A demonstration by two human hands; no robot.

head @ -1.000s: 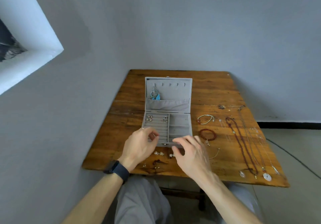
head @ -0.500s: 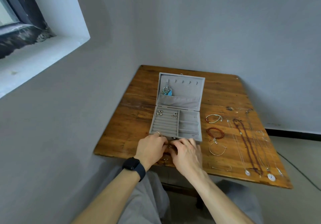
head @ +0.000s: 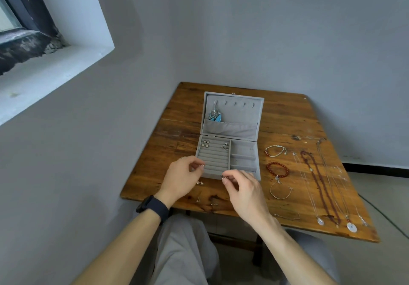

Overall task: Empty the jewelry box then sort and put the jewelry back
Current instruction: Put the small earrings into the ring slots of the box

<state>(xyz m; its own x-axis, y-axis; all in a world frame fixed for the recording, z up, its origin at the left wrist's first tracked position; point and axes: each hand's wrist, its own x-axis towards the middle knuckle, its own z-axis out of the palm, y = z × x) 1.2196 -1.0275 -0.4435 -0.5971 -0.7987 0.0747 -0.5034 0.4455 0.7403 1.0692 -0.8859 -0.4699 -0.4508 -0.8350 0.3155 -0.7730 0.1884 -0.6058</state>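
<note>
The grey jewelry box (head: 245, 152) lies open on the wooden table (head: 172, 152), its lid upright with a blue-feather earring (head: 215, 116) hung on a hook. Two pairs of earrings (head: 205, 143) (head: 225, 146) sit in the top ring rolls. My left hand (head: 181, 177) pinches a small earring at the box's front left corner. My right hand (head: 244, 190) pinches another small earring at the box's front edge. More small earrings (head: 200, 183) lie on the table between my hands.
Right of the box lie a white cord bracelet (head: 275, 151), a red bead bracelet (head: 277, 169), a thin bangle (head: 280, 190) and several long necklaces (head: 318, 185). The wall runs along the table's left edge. My knees are below the near edge.
My hands were together over the small earrings in front of the box; they have parted and lifted, each pinching an earring near the box's front edge. The camera view shifted slightly.
</note>
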